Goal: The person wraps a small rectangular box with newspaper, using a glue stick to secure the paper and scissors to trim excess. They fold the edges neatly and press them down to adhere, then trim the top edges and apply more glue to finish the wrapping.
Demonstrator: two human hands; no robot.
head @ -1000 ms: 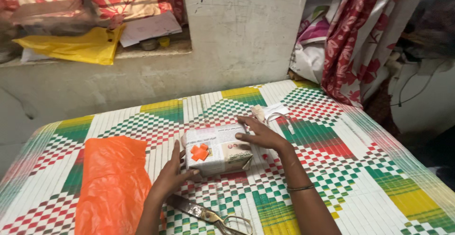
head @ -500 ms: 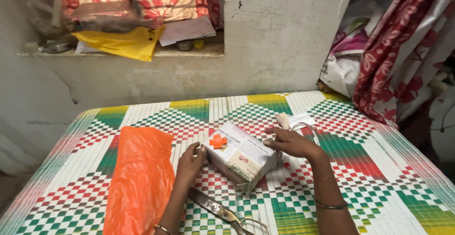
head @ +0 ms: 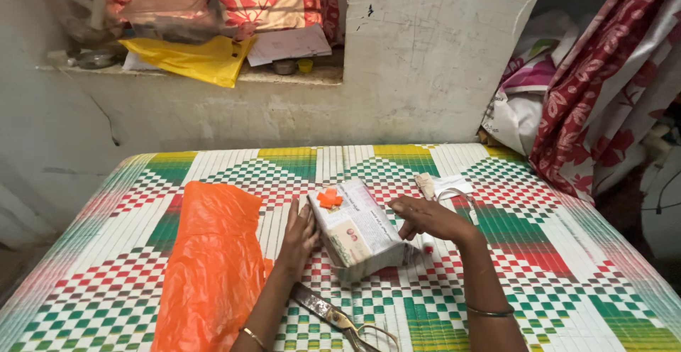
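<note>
A box wrapped in newspaper (head: 358, 230) with an orange tape cross on one end stands tilted on the chequered woven mat (head: 539, 253). My left hand (head: 299, 235) presses flat against the box's left side, below the orange cross. My right hand (head: 425, 218) rests against the box's right side, fingers curled onto the paper. The two hands hold the box between them.
An orange plastic bag (head: 209, 267) lies on the mat at the left. Scissors (head: 340, 318) lie near the front edge, by my left forearm. A white tape roll and paper scrap (head: 443, 185) lie behind my right hand. A wall ledge holds a yellow bag (head: 191, 57).
The box has been turned and tipped further between my hands, with its orange-cross end now up and towards the wall. My left hand has flattened against its side. The view shifted slightly.
</note>
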